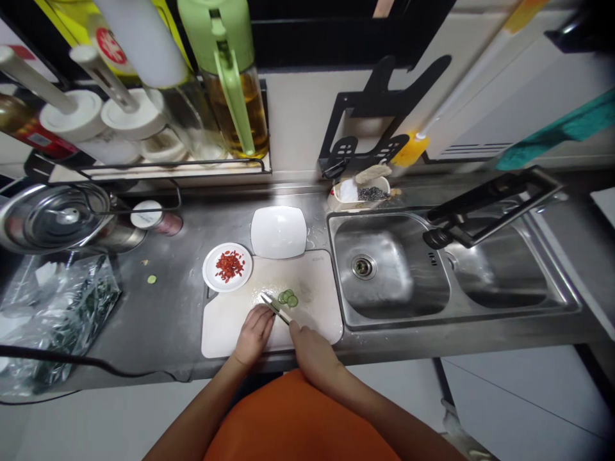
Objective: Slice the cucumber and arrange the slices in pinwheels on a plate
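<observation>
My right hand (311,346) is wrapped round the handle of a kitchen knife (281,312), its blade angled up and left over the white cutting board (223,330). Beside the blade, the curled fingers of my left hand (254,331) press down on a cucumber piece that they mostly hide. Several cut cucumber slices (289,298) lie just right of the knife. At the board's upper left corner stands a white plate (207,272) bearing small red pieces (229,266). A white square dish (278,232) sits against the board's far edge.
A double steel sink (346,307) with a dark faucet (471,208) adjoins the board on the right. Leftward are a cucumber end (152,279), a plastic bag of greens (86,314), a lidded jar (156,218) and a steel pot (52,218). A rack (192,168) holds bottles behind.
</observation>
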`<action>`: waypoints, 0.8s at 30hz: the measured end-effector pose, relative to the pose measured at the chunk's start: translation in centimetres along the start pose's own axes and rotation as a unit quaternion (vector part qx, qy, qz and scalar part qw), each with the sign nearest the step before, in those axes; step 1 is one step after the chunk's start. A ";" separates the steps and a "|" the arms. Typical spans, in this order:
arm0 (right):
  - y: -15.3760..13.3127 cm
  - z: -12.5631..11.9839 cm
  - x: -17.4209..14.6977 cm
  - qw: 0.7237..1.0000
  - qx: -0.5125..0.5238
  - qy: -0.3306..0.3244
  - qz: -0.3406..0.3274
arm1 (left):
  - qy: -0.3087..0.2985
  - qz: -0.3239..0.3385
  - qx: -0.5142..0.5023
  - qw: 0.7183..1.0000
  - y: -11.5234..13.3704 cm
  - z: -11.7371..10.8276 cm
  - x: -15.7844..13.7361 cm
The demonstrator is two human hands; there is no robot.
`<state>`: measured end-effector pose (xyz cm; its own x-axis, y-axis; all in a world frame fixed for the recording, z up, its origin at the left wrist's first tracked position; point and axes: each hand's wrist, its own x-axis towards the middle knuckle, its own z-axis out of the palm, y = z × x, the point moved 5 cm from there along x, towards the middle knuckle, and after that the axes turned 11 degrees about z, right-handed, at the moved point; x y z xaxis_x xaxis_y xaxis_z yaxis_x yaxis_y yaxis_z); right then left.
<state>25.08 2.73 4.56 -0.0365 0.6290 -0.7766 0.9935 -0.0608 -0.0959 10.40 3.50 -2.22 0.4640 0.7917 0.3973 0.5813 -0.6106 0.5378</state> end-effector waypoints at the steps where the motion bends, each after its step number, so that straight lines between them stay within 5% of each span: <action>1: -0.1 0.0 0.1 1.000 0.000 0.000 0.001 | -0.001 -0.001 0.001 1.000 0.0 0.0 0.0; 24: -1.4 1.1 3.7 0.998 0.048 0.035 -0.021 | -0.005 -0.004 0.003 1.000 -0.3 0.3 -0.4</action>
<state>23.46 4.27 1.14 -0.0673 0.6846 -0.7258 0.9763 -0.1046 -0.1892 10.27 3.32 -2.77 0.4654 0.7964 0.3863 0.5893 -0.6044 0.5361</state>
